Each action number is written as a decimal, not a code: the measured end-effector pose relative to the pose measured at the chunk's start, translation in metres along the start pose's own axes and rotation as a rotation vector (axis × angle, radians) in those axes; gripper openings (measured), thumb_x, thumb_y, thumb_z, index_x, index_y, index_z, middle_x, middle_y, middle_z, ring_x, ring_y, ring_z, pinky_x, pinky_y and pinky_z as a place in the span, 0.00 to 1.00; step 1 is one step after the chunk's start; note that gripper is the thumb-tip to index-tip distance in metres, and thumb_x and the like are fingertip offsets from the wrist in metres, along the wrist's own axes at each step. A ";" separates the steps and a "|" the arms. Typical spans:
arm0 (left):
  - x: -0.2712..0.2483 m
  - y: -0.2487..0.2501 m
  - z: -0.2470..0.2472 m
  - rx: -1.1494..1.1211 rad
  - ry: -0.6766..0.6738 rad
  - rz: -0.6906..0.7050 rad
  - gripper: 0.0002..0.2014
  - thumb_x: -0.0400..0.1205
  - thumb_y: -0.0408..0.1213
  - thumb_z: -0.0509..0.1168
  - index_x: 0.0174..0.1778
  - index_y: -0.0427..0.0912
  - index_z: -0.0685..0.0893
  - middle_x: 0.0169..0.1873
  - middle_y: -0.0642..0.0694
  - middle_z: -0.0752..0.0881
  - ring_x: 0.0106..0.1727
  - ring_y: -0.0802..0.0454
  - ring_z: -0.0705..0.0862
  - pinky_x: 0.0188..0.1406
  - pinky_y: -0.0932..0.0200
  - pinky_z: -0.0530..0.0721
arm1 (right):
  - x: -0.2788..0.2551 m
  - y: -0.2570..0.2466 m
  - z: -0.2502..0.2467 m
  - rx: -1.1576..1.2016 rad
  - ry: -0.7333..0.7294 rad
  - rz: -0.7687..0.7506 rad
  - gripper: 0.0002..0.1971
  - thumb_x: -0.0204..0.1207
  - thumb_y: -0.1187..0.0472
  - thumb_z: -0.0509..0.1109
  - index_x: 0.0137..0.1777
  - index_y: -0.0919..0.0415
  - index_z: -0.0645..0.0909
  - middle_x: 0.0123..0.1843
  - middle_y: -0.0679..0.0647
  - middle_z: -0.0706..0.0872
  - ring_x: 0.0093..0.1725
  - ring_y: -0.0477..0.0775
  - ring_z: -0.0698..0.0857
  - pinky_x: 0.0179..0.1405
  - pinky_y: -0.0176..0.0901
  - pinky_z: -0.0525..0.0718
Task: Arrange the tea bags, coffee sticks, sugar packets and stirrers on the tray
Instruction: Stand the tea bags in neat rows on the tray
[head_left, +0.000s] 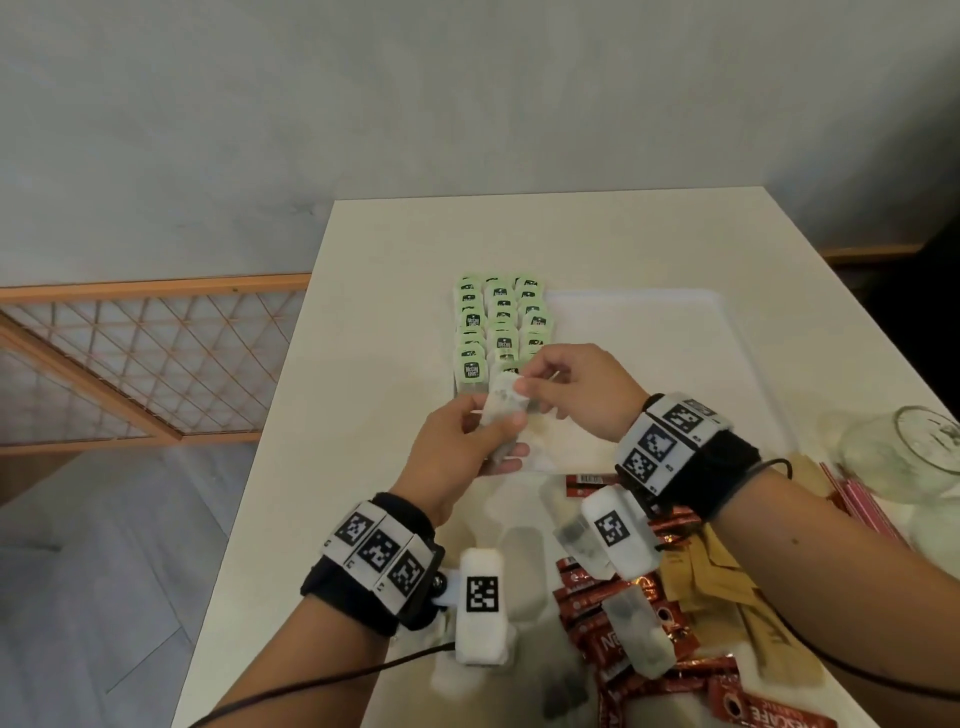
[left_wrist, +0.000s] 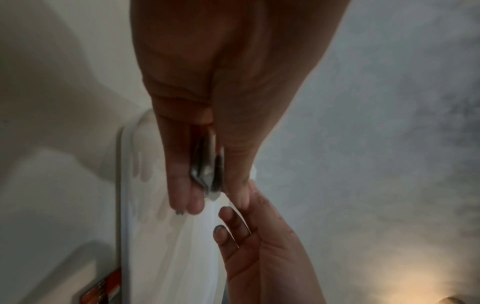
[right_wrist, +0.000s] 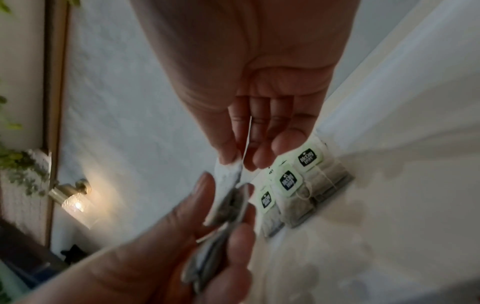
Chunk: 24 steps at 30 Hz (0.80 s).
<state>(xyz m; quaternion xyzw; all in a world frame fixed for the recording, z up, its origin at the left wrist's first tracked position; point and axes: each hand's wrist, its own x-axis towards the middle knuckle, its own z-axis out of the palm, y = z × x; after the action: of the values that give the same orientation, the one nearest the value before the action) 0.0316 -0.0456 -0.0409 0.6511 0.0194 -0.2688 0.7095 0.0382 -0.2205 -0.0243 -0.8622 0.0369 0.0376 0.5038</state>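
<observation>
We are holding a small stack of tea bags (head_left: 498, 431) in the left hand (head_left: 457, 457), its fingers (right_wrist: 241, 240) and thumb clamped on the stack above the near left corner of the tray (head_left: 727, 332). We are pinching the top tea bag (head_left: 506, 389) with the right hand (head_left: 587, 389), thumb and forefinger closed on its upper edge, the remaining fingers (right_wrist: 285, 144) relaxed and apart. Three rows of tagged tea bags (head_left: 498, 322) are already lying along the left side of the tray. The coffee sticks (head_left: 613, 613) and sugar packets (head_left: 727, 587) are waiting on the table (head_left: 389, 260) just before the tray; the stirrers (head_left: 857, 493) are lying to the right. We judge the bags light, soft and easily torn: grip the paper edge, not the string, and peel slowly so neighbouring bags do not cling.
</observation>
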 end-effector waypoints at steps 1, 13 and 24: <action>-0.002 0.000 0.000 0.019 -0.032 -0.020 0.16 0.78 0.30 0.75 0.61 0.36 0.84 0.48 0.40 0.91 0.46 0.46 0.91 0.46 0.56 0.91 | -0.003 0.000 -0.002 0.036 0.013 0.001 0.04 0.76 0.59 0.75 0.40 0.54 0.84 0.36 0.50 0.87 0.32 0.46 0.85 0.31 0.35 0.80; -0.005 0.005 0.016 0.495 0.353 0.410 0.09 0.82 0.38 0.68 0.55 0.44 0.89 0.44 0.49 0.91 0.41 0.51 0.91 0.44 0.53 0.90 | -0.029 0.000 -0.010 0.143 0.149 0.127 0.11 0.78 0.63 0.71 0.36 0.64 0.76 0.29 0.59 0.89 0.32 0.58 0.90 0.40 0.52 0.91; -0.007 0.003 0.027 0.641 0.264 0.430 0.08 0.82 0.40 0.66 0.45 0.41 0.89 0.37 0.45 0.89 0.41 0.45 0.85 0.47 0.52 0.85 | -0.035 -0.010 -0.007 0.372 0.079 0.172 0.09 0.83 0.59 0.66 0.45 0.65 0.81 0.36 0.61 0.86 0.31 0.58 0.86 0.33 0.51 0.89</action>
<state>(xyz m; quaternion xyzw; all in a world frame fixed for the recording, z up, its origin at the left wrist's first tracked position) 0.0187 -0.0683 -0.0311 0.8574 -0.1112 -0.0208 0.5020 0.0050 -0.2208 -0.0089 -0.7488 0.1366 0.0392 0.6474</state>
